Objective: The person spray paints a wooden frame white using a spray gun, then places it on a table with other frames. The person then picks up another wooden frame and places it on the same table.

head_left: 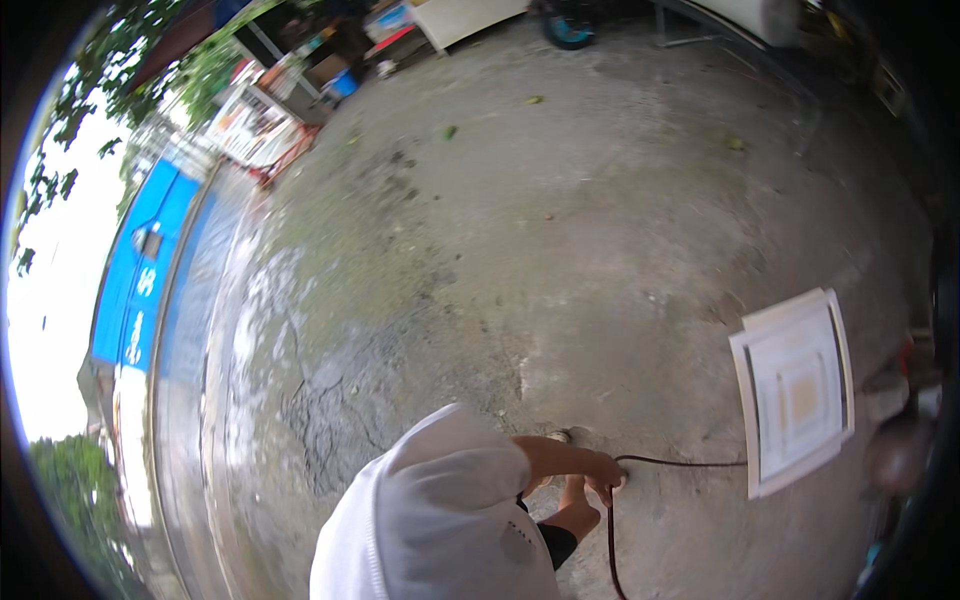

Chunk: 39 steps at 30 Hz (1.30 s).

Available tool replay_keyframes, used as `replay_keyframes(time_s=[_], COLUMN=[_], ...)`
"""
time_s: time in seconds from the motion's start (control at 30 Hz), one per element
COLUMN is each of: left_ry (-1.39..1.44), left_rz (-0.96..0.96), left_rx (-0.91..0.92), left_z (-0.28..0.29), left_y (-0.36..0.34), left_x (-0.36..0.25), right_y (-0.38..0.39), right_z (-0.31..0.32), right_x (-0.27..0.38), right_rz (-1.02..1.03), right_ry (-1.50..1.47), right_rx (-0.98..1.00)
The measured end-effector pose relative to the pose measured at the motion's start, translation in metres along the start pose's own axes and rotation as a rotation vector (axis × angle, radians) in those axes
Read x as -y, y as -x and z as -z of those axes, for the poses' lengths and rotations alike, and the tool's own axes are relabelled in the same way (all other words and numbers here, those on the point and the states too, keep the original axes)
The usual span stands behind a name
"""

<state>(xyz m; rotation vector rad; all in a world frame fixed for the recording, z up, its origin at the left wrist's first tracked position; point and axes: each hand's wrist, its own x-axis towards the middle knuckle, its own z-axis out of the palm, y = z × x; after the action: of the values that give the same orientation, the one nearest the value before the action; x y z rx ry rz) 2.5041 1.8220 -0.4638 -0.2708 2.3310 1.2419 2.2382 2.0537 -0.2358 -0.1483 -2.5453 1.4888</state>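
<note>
My left arm reaches out of a white sleeve [430, 510] toward the right, low over the concrete. At its end my left hand [605, 470] is closed around a thin reddish-brown cord [612, 548]. One stretch of the cord runs down to the lower edge. Another goes right, to a pale rectangular panel [800, 395] with nested frame-like outlines, and passes out of sight behind it. Bare skin and dark shorts [556, 543] show just below the hand, probably my bent leg. I cannot make out my right hand.
Grey concrete floor [560, 220], damp and mossy in patches, spreads around me with a few fallen leaves. A wheel [567, 28] and a metal-legged stand [690, 12] are at the far side. A white rack [255, 125] stands far left, and a blue panel [150, 250] lines the left.
</note>
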Motion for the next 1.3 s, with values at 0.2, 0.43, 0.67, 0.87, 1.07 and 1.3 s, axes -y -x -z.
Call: replay_keyframes(time_s=[0.2,0.43,0.67,0.87,1.07,1.3], left_ry=[-0.123,-0.077,-0.15,-0.169,-0.164,-0.38], left_rz=[-0.038,-0.118,-0.213,-0.253,-0.268,-0.364], left_rx=[0.037,-0.026,0.18,0.435,0.414,0.456], left_z=[0.002,0.053,0.097,0.14,0.163,0.234], left_y=[-0.021,-0.026,-0.054,-0.036,-0.036,-0.046], left_x=[0.038,0.097,0.084,0.091,0.178,0.257], right_y=[0.043,0.048,0.031,0.049,0.088,0.142], right_z=[-0.041,-0.08,-0.093,-0.125,-0.208,-0.308], right_x=[0.009,-0.012,-0.018,0.02,0.013,0.05], right_rz=[-0.005,-0.087,-0.173,-0.184,-0.204,-0.387], right_ry=[-0.07,-0.123,0.119,0.239,0.286,0.038], right_rx=[0.161,0.021,-0.164,-0.146,-0.087,0.074])
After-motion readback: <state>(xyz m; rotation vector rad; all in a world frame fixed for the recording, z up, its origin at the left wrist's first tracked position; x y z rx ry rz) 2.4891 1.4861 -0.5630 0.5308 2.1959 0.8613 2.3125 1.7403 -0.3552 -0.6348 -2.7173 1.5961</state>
